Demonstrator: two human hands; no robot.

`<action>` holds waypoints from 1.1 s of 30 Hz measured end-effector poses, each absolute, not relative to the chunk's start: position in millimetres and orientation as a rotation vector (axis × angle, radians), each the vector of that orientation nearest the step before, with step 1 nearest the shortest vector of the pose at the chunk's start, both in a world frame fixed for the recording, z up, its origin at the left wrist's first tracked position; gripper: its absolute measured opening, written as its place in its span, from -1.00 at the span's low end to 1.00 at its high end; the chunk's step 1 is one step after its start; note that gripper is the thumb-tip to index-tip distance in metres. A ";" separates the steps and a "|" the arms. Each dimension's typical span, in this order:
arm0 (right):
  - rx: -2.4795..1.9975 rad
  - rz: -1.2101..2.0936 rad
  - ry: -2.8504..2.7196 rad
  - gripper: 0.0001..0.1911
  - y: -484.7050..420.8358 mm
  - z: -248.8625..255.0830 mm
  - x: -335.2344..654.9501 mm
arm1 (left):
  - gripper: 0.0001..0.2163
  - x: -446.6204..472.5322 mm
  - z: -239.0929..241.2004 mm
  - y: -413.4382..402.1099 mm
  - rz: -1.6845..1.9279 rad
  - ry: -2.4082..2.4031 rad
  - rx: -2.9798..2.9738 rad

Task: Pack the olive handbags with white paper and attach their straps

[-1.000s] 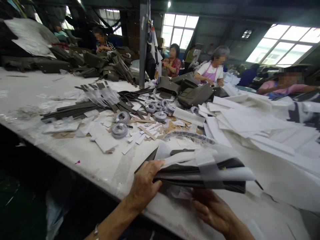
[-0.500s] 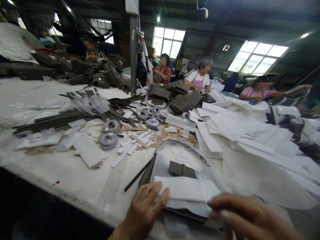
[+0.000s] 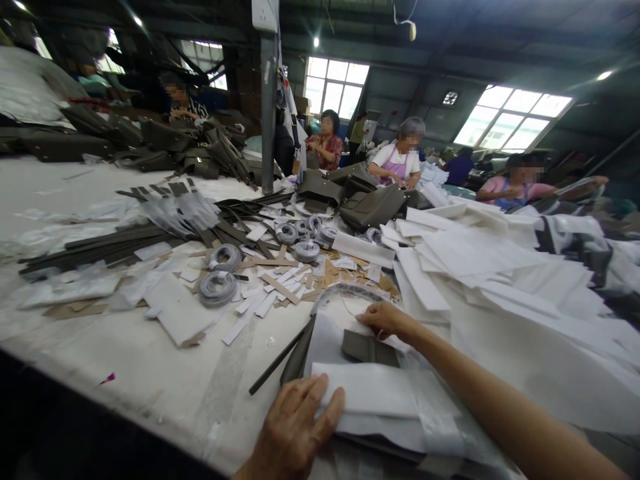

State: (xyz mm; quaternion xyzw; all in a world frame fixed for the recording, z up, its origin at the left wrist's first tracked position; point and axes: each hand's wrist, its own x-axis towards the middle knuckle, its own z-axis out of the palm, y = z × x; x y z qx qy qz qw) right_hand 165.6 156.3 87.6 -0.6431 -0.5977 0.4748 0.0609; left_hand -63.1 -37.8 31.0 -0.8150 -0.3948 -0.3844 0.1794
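In front of me lies a dark olive bag (image 3: 296, 357) with a white tissue-like sheet (image 3: 320, 333) over it. A folded white padding sheet (image 3: 370, 387) lies across its near part, and my left hand (image 3: 300, 417) rests on its left edge, fingers spread. My right hand (image 3: 383, 320) reaches over the far part of the bag, fingertips drawn together; what they pinch, if anything, is too small to make out. Just below that hand shows an olive flap (image 3: 363, 348). Beyond it arches a plastic-wrapped handle (image 3: 345, 288). A thin dark strap (image 3: 275, 363) sticks out to the left.
Rolled wrapped cords (image 3: 217, 289), paper strips (image 3: 270, 300) and dark straps (image 3: 110, 241) cover the table's middle and left. White sheets (image 3: 500, 280) are heaped at right. More olive bags (image 3: 373, 207) lie behind, near a grey post (image 3: 269, 113). Several people work farther back.
My right hand has moved from the near right corner of the padding sheet up and away to the far side of the bag. My left hand stays on the sheet.
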 end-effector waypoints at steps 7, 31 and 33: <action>-1.648 1.683 -1.610 -0.73 141.1 105.0 162.5 | -0.61 -59.2 29.4 -36.2 -1.079 -1.161 -2.321; -0.640 0.014 -2.451 -0.74 0.3 103.3 126.1 | -0.63 -46.0 31.3 -24.3 -1.218 -1.158 -2.310; -0.580 -0.100 -2.405 -0.68 1.6 94.2 120.1 | -0.65 -51.9 26.4 -20.2 -1.167 -1.112 -2.336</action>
